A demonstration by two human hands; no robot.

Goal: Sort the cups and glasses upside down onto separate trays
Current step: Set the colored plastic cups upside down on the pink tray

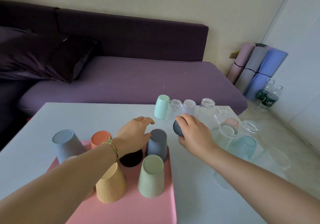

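Note:
A pink tray (pixel 155 211) lies at the lower left of the white table (pixel 86 116). Upside down on it stand a grey-blue cup (pixel 69 145), an orange cup (pixel 100 138), a black cup (pixel 131 158), a dark grey cup (pixel 156 145), a green cup (pixel 151 177) and a yellow cup (pixel 110 185). My left hand (pixel 136 133) hovers over the tray with fingers spread, its thumb beside the dark grey cup. My right hand (pixel 195 133) grips a dark blue-grey cup (pixel 177 128) above the table. A mint cup (pixel 161 106) stands at the far edge. Several clear and tinted glasses (pixel 228 133) stand upside down to the right.
A purple sofa (pixel 138 81) with a dark pillow (pixel 52 59) runs behind the table. Rolled mats (pixel 256 67) lean in the right corner, with two water bottles (pixel 268 95) on the floor. The surface under the glasses is hard to make out.

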